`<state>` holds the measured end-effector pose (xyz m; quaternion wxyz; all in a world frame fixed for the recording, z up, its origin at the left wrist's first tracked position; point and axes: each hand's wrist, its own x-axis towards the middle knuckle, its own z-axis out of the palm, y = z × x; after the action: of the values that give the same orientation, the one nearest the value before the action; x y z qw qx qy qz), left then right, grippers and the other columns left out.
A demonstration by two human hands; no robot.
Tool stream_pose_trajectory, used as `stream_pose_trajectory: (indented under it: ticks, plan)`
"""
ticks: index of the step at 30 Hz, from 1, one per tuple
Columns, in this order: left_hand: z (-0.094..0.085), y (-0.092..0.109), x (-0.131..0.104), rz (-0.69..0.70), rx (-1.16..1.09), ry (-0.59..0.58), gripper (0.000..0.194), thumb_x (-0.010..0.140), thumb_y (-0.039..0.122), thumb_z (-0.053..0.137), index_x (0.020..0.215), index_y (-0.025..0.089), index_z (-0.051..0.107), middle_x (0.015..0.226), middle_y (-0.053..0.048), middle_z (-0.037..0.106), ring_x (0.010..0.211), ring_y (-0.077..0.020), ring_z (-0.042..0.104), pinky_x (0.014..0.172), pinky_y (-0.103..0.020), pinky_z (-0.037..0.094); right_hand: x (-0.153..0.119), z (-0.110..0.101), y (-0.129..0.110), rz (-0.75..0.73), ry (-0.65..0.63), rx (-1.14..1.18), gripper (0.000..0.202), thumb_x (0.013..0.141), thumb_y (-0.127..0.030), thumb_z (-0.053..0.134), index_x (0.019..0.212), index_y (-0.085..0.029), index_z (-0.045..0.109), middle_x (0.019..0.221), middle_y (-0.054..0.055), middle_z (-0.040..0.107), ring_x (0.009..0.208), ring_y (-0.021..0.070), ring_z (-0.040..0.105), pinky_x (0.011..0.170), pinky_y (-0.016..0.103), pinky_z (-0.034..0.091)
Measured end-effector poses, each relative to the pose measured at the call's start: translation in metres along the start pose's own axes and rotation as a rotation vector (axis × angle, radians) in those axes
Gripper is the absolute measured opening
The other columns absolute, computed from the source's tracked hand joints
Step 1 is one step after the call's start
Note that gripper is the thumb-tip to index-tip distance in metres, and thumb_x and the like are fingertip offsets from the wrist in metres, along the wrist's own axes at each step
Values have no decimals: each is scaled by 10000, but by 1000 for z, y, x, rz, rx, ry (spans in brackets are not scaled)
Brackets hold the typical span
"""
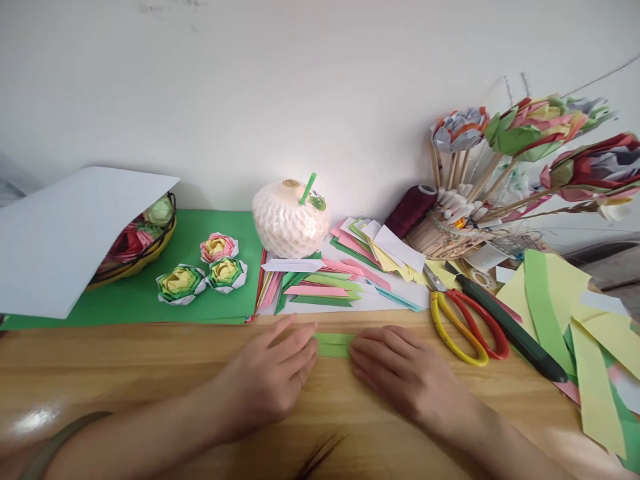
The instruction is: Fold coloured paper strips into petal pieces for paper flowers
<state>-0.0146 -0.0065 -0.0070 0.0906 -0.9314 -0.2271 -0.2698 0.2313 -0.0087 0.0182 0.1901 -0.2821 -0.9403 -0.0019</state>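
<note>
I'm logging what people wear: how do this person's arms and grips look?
The left grip is ungloved, with a thin ring on one finger; a dull olive band circles that forearm. The right grip is ungloved too, no ring visible. No sleeves show.

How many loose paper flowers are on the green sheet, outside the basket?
3: the pink-edged flower at the back, the left green flower in front, and the right green flower beside it. More may be hidden behind the white sheet.

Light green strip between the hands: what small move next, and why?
I'd probably smooth the light green strip along its lengthwise line: the right hand covers one end, the left hand is at the other, and the line shows between them.
</note>
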Motion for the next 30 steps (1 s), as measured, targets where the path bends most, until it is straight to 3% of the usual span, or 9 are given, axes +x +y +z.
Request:
stream_pose_trajectory:
  ticks: [4, 8, 13, 17, 22, 30]
  plan:
    - [1, 2, 8, 35, 27, 52, 261, 916, 68, 438, 809, 75, 676, 853, -82, 695, 872, -226, 613, 906, -399, 462, 9, -2, 2, -57, -98, -8, 294, 965, -131, 385, 798, -125, 627, 786, 69, 641, 720, 183, 550, 635, 310, 444]
    - [2, 0, 14, -3, -4, 36, 283, 900, 38, 422, 752, 79, 660, 712, -77, 642, 744, -204, 583, 742, -352, 510, 11, 3, 5, -79, -61, -40, 278, 935, -107, 423, 719, -141, 595, 694, 46, 582, 640, 168, 486, 565, 296, 396]
    - [5, 1, 18, -164, -97, 5, 340, 930, 69, 370, 735, 115, 645, 656, -55, 579, 705, -195, 531, 600, -307, 465, 13, 13, 1, 107, -24, 17, 237, 924, -109, 417, 743, -162, 561, 718, 38, 551, 674, 162, 472, 587, 274, 408]
    - [6, 2, 18, -408, -263, -26, 265, 928, 147, 458, 739, 153, 643, 701, -35, 601, 734, -195, 516, 618, -314, 438, 17, 16, -1, 250, -30, 67, 240, 930, -122, 376, 747, -183, 519, 766, 47, 536, 715, 173, 491, 608, 278, 432]
    - [4, -1, 24, -612, -379, -117, 158, 856, 119, 578, 721, 178, 634, 698, 2, 640, 780, -193, 536, 662, -317, 433, 18, 17, 0, 333, -51, 76, 240, 949, -154, 343, 771, -192, 499, 773, 49, 533, 700, 176, 515, 595, 281, 453]
    - [3, -5, 29, -701, -263, -231, 143, 770, 100, 665, 720, 179, 557, 708, 16, 595, 787, -203, 528, 679, -340, 426, 15, 24, 0, 420, -42, 37, 212, 957, -199, 357, 793, -198, 491, 761, 43, 540, 669, 182, 530, 581, 296, 450]
